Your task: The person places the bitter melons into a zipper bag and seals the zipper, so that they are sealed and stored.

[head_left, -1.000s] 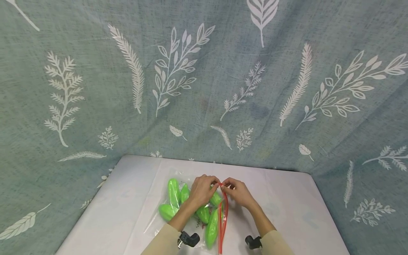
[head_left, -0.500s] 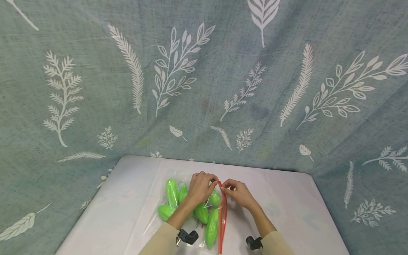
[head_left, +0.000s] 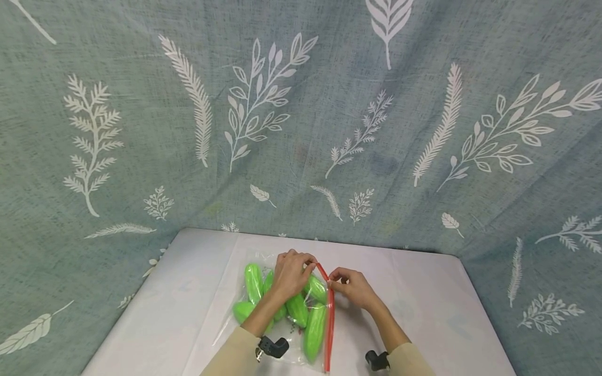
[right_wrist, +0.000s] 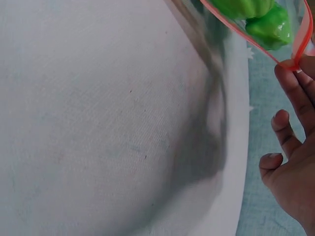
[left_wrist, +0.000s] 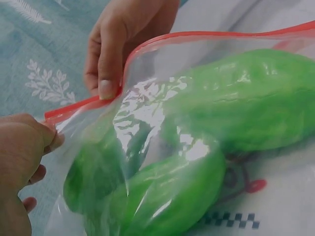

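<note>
A clear zip bag (head_left: 290,345) with a red zip strip (head_left: 330,329) lies on the table, its mouth toward the right. Inside are several smooth, bright green oblong vegetables (head_left: 314,332), perhaps cucumbers or gourds. At the strip's far end, my left hand (head_left: 289,274) pinches the corner between thumb and fingers. My right hand (head_left: 354,288) pinches the strip a little nearer to me. In the left wrist view, the red edge (left_wrist: 206,34) bends at the right hand's thumb. The right wrist view has the strip (right_wrist: 296,63) between thumb and index finger, the other fingers loosely bent.
A white cloth covers the table (head_left: 423,303). Behind it and at both sides hangs a grey-green curtain (head_left: 301,130) with white leaf prints. Dark cameras (head_left: 273,347) are strapped to both wrists.
My left hand has moved left and away from me along with the bag's corner, stretching the strip between the hands. My right hand has shifted slightly nearer. The near strips now lie together.
</note>
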`<state>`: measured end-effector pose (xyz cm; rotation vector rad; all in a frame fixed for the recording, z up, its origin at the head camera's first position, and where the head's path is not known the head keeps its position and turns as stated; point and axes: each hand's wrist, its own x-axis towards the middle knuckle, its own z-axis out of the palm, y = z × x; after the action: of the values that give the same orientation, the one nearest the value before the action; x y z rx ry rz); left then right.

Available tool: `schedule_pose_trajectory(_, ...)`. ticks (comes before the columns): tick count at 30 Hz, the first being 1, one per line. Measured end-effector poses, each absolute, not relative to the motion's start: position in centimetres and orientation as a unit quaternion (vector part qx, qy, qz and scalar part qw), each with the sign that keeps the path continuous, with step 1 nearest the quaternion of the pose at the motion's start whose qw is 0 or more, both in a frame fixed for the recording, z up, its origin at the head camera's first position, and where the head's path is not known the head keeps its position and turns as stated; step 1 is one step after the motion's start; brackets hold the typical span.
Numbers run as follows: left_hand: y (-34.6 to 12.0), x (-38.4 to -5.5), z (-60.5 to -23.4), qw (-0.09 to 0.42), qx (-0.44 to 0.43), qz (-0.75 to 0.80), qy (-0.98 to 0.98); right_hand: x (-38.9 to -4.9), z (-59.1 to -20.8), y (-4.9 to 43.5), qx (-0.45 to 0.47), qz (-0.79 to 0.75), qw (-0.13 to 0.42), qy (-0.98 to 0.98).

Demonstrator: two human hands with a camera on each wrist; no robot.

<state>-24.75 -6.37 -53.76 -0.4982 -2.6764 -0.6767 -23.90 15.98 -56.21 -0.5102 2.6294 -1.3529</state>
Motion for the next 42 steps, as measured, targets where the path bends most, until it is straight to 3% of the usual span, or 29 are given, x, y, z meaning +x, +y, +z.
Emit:
schedule_pose_trajectory(16, -7.8, -24.8, -53.3, 0.171, -0.146, -0.255, -0.94, -23.6, -56.6, 17.4, -0.171, -0.428, 0.083, 0.884)
schedule_pose_trajectory(33, -12.9, -25.2, -53.0, 0.171, -0.078, -0.283, -0.941, -23.4, -57.5, 22.0, -0.133, -0.41, 0.105, 0.897)
schedule_pose_trajectory(42, -14.7, -25.0, -53.5, 0.166, -0.059, -0.294, -0.939, -23.7, -57.5, 23.6, -0.102, -0.399, 0.088, 0.907)
